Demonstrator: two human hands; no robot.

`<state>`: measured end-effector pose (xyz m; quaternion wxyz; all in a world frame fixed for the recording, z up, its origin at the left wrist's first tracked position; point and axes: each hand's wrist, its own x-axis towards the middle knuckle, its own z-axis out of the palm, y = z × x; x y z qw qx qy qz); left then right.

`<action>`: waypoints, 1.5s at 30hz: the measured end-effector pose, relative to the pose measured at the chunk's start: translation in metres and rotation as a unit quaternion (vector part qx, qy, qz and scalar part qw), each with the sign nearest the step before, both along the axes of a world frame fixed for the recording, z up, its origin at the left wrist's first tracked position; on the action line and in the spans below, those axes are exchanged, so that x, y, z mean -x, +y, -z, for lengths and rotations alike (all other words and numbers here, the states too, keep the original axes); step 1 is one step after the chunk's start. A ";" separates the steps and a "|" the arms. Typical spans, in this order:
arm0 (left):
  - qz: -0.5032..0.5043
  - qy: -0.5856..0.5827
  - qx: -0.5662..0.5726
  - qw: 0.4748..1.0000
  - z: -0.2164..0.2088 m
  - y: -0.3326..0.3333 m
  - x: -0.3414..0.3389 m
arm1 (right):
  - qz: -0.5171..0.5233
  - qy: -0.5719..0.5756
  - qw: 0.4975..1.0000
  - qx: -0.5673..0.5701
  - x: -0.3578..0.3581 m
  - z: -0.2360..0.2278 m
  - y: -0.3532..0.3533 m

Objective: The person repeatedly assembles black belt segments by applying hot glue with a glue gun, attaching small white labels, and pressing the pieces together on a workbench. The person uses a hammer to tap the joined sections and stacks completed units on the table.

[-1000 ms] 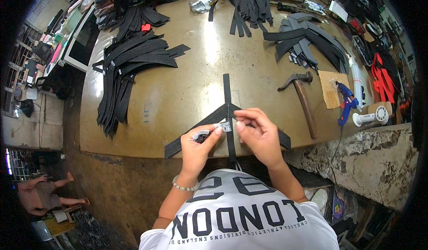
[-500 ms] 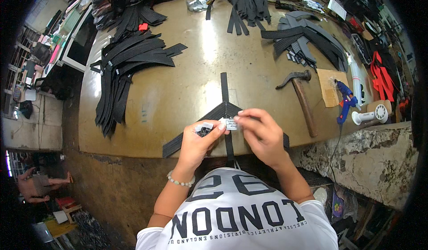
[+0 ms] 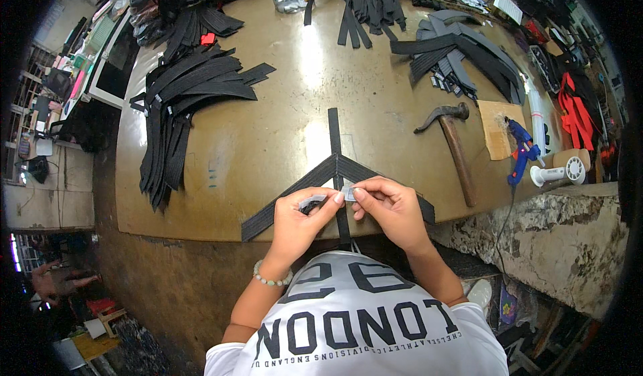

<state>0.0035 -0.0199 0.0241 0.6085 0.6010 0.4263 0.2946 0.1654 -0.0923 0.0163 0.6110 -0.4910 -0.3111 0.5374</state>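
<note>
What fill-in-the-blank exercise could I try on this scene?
1. One label sits ____ the left hand and right hand.
2. The bracelet circles the ____ wrist.
3. The glue gun is mostly ____.
4. In this view, the glue gun lies to the hammer's ____.

Missing words: between; left; blue; right.

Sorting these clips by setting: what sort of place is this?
Probably a small workshop making strap goods: piles of black straps share a large worktable with a hammer.
</note>
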 end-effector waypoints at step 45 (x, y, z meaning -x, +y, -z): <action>-0.019 0.127 -0.242 0.962 0.026 0.030 -0.016 | -0.007 -0.467 0.880 0.083 -0.012 0.010 0.049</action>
